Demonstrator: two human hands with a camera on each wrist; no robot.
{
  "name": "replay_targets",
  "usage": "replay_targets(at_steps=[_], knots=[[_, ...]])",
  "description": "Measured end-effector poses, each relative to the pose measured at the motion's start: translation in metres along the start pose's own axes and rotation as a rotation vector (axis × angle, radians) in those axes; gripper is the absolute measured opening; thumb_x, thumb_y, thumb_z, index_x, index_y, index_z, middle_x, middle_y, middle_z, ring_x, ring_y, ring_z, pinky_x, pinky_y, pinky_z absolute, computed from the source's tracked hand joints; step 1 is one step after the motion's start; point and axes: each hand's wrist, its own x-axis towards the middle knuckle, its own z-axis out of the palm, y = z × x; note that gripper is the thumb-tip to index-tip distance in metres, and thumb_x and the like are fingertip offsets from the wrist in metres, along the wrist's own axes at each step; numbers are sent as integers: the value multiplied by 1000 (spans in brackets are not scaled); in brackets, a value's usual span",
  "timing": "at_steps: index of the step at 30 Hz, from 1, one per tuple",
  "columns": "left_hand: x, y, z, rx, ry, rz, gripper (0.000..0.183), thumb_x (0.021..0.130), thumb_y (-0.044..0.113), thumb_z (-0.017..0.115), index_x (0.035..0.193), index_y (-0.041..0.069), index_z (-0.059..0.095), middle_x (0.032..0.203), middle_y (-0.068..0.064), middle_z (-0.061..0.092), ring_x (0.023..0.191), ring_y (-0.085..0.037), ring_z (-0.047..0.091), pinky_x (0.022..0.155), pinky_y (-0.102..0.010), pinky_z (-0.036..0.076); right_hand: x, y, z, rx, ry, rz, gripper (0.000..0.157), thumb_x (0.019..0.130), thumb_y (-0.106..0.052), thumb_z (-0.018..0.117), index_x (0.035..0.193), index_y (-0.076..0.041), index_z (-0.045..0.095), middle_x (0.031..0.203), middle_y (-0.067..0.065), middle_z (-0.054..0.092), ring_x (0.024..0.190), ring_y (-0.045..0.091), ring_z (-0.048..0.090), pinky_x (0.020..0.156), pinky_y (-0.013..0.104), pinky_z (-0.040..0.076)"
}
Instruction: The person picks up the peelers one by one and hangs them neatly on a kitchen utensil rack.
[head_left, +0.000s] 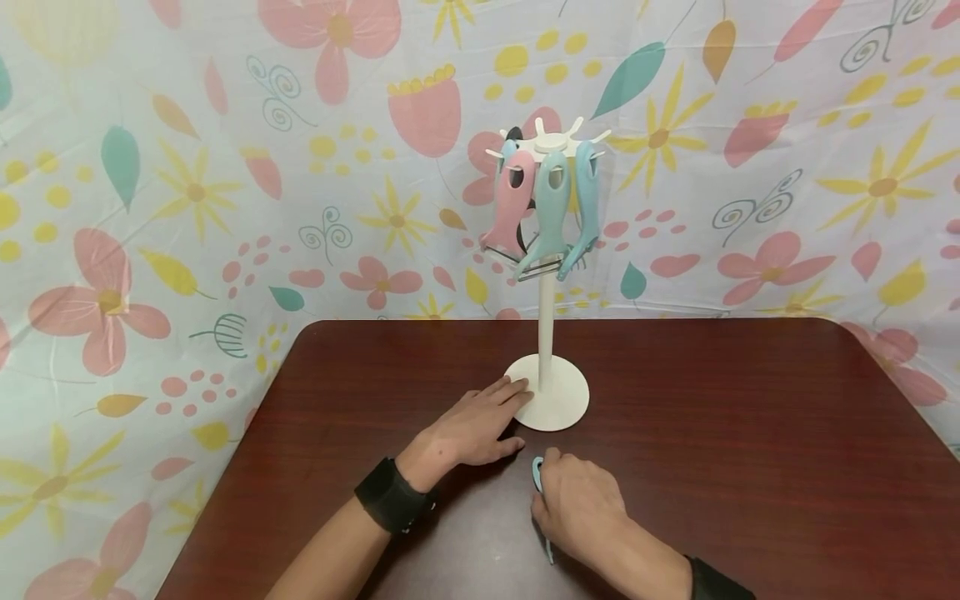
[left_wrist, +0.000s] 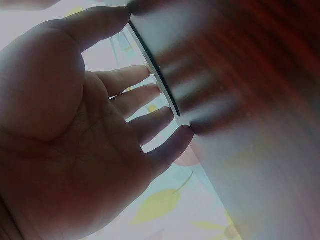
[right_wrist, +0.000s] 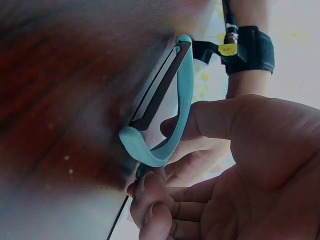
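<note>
My right hand (head_left: 583, 504) pinches a light blue peeler (right_wrist: 186, 82) between thumb and fingers, low over the table in front of the stand. In the right wrist view its metal blade (right_wrist: 162, 87) spans the two arms of its head, while the fingers hide much of its handle. Spread out and palm down, my left hand (head_left: 474, 427) rests its fingertips on the round base (head_left: 564, 404) of a white stand. A pink peeler (head_left: 512, 196), a pale green peeler (head_left: 553, 208) and a blue peeler (head_left: 588, 196) hang from hooks at the stand's top.
Behind these, a black handle (head_left: 513, 133) and a yellow one (head_left: 574, 196) partly show on the rack. Several white hooks (head_left: 576, 127) carry nothing. The dark red wooden table (head_left: 712, 433) ends at a cloth backdrop (head_left: 690, 250) printed with flowers.
</note>
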Motion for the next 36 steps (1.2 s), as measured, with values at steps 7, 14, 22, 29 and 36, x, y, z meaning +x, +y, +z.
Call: replay_targets(at_steps=[7, 14, 22, 29, 36], knots=[[-1, 0, 0, -5, -3, -3, 70, 95, 45, 57, 154, 16, 33, 160, -2, 21, 144, -25, 18, 106, -48, 35, 1, 1, -3, -2, 29, -22, 29, 77, -27, 69, 86, -3, 55, 65, 2, 47, 50, 14, 47, 38, 33, 40], [-2, 1, 0, -1, -6, -8, 70, 96, 45, 57, 154, 16, 32, 160, -1, 20, 144, -24, 17, 106, -47, 35, 3, 4, -13, -15, 73, -53, 34, 77, -31, 69, 95, -5, 56, 74, 2, 55, 61, 17, 56, 46, 37, 46], [-3, 1, 0, 7, 4, -5, 70, 95, 45, 58, 154, 15, 33, 159, -2, 21, 144, -24, 19, 105, -47, 36, 6, 13, -33, 47, 155, -37, 26, 78, -31, 69, 91, -13, 55, 73, -5, 51, 55, 11, 48, 44, 31, 41], [-2, 0, 0, 2, 1, -3, 71, 96, 46, 57, 154, 15, 32, 160, -3, 20, 145, -24, 17, 106, -47, 36, 7, 21, -45, 124, 232, -18, 23, 77, -27, 69, 89, -14, 54, 67, -7, 45, 50, 10, 42, 42, 27, 37], [-1, 1, -1, -5, -6, -4, 71, 96, 45, 57, 155, 15, 31, 160, -2, 19, 145, -24, 17, 106, -48, 35, 9, 28, -53, 155, 278, -1, 36, 77, -29, 70, 106, -10, 59, 73, -7, 51, 51, 9, 45, 43, 28, 39]])
